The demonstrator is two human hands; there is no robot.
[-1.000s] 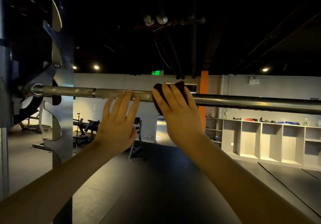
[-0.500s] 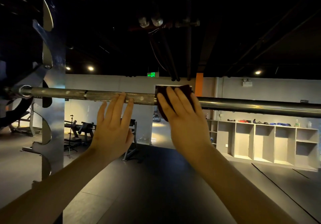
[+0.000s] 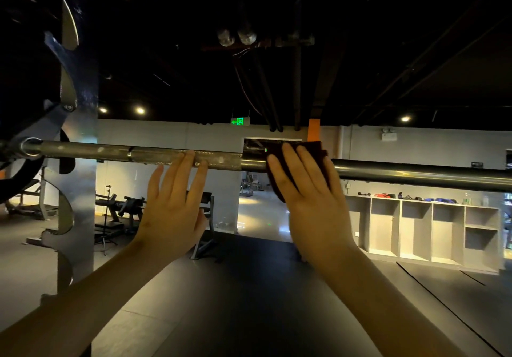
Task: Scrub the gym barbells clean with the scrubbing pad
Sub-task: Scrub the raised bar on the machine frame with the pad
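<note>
With right hand [image 3: 310,198] laid open, fingers straight and spread, pressed a dark red scrubbing pad [image 3: 314,147] against the barbell [image 3: 415,175] (thumb out of sight). Set left hand [image 3: 174,207] open too, straight fingertips touching the knurled section just beside the pad, holding nothing. Worked at a bar lying level, left end at a steel rack upright [image 3: 80,190], grey cubby shelves [image 3: 415,229] along the far wall.

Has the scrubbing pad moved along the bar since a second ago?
Yes. The scrubbing pad slid right along the barbell: earlier it met the knurled section at its end, now smooth bar shows between them.
</note>
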